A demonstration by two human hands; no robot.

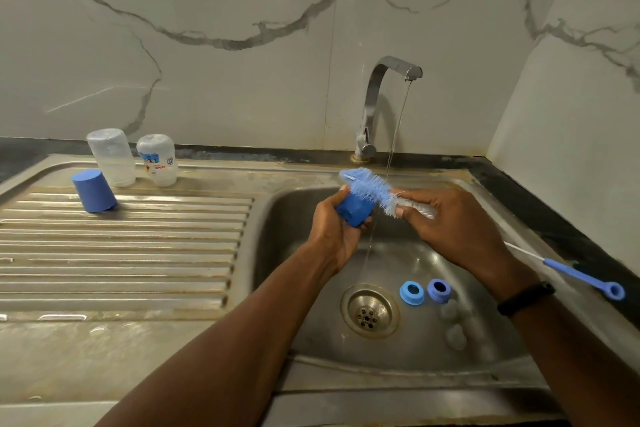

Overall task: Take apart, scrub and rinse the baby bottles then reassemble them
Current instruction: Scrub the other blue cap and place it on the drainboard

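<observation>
Nearest, below both hands in the sink [291,218]: two blue rings [411,293] beside the drain, still to scrub. Left hand [334,230], grip curled round the blue cap [353,211]; right hand [450,225], grip pinching the brush [367,189] just right of the cap, long axis slanting up-left across the cap's top, handle trailing down-right. Farther left on the surface [121,253]: another cap [93,191], two upturned bottles [112,158].
</observation>
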